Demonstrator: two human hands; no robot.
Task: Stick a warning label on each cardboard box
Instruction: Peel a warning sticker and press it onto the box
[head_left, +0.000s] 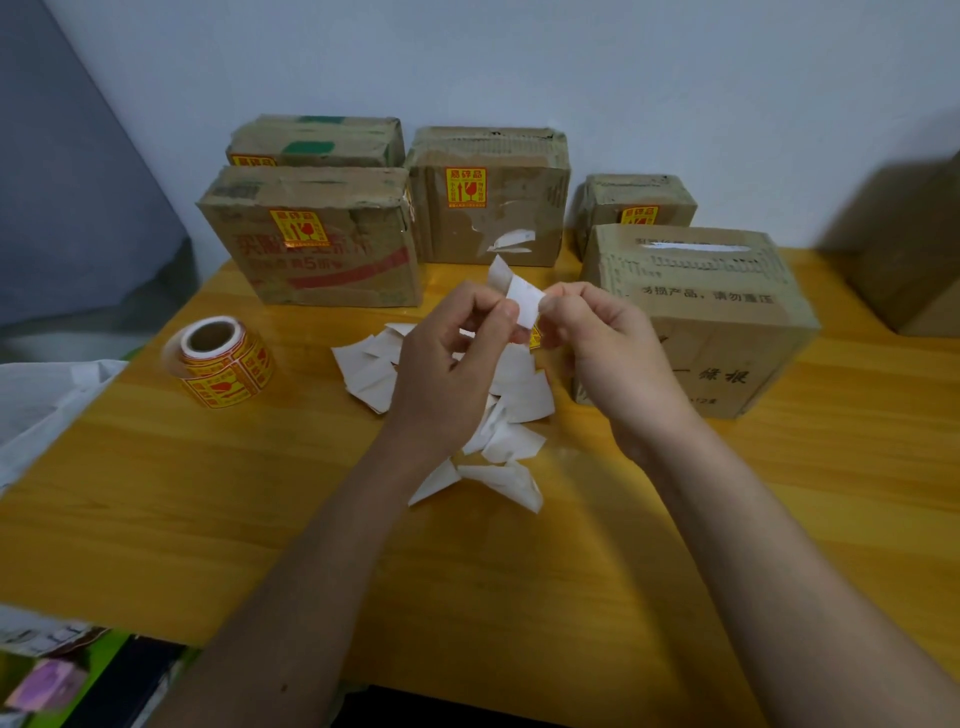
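white backing strip (524, 304) pinched between left hand (447, 374) and right hand (618, 358), above the wooden table (519, 571).

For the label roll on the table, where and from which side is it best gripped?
Probably from above: the label roll stands on end to the left of the left hand, its cardboard core open upward. Pinch across the outer wound sides, or hook fingers into the core; the space around it looks free.

Both forearms are bare to the frame edge, left hand (441, 358) and right hand (608, 353) ungloved.
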